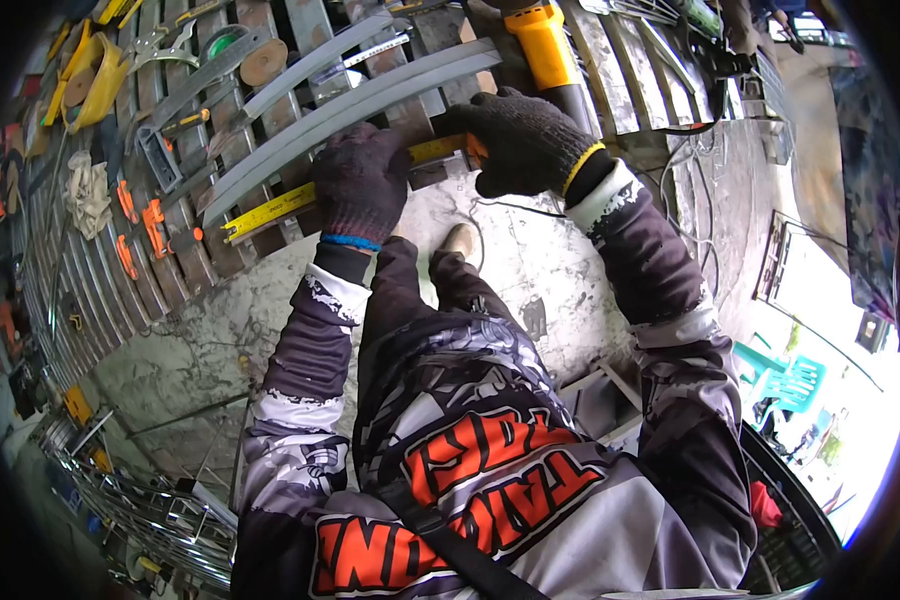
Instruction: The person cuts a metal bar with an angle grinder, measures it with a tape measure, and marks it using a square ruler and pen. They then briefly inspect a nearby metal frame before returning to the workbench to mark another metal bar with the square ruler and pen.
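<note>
A yellow tape measure (275, 211) is stretched along the near edge of a slatted metal bench (210, 262). My left hand (362, 180), in a dark knit glove with a blue cuff, is closed over the tape's middle. At the tape's right end my right hand (530, 142), gloved with a yellow cuff, has its fingers wrapped round the orange-and-black case, mostly hidden by the glove. Long grey metal bars (340, 115) lie across the slats just beyond both hands.
A yellow power tool (545, 48) lies beyond my right hand. Orange clamps (154, 228), a rag (89, 195) and a metal square (158, 158) are at the left. Cables (705, 200) hang at the right, and a green chair (795, 383) stands further off.
</note>
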The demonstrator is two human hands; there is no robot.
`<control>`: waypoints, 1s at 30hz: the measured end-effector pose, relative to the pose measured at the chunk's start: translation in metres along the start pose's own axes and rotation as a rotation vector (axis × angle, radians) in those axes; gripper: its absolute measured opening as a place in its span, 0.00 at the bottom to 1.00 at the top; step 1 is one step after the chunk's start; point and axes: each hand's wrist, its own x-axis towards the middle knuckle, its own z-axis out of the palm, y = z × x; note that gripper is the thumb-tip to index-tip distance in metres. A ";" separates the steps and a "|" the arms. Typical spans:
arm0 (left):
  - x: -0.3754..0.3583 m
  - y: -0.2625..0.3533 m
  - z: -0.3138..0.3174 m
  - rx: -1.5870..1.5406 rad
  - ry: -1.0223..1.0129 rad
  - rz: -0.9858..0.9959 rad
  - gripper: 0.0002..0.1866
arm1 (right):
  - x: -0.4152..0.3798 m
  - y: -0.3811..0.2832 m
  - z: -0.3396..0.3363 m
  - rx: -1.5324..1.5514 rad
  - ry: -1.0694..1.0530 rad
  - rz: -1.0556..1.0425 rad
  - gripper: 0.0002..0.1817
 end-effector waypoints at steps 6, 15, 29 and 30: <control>-0.007 -0.006 0.014 0.067 0.146 0.019 0.04 | -0.014 0.004 0.005 0.052 0.110 0.027 0.34; -0.019 -0.016 0.002 0.042 0.197 0.003 0.04 | -0.023 -0.003 -0.010 0.007 0.129 -0.031 0.35; -0.023 -0.023 -0.023 0.135 0.166 -0.038 0.05 | -0.019 0.005 0.004 -0.034 0.114 0.026 0.34; -0.024 -0.023 -0.024 0.136 0.165 -0.038 0.05 | -0.019 0.004 0.003 -0.035 0.082 0.051 0.34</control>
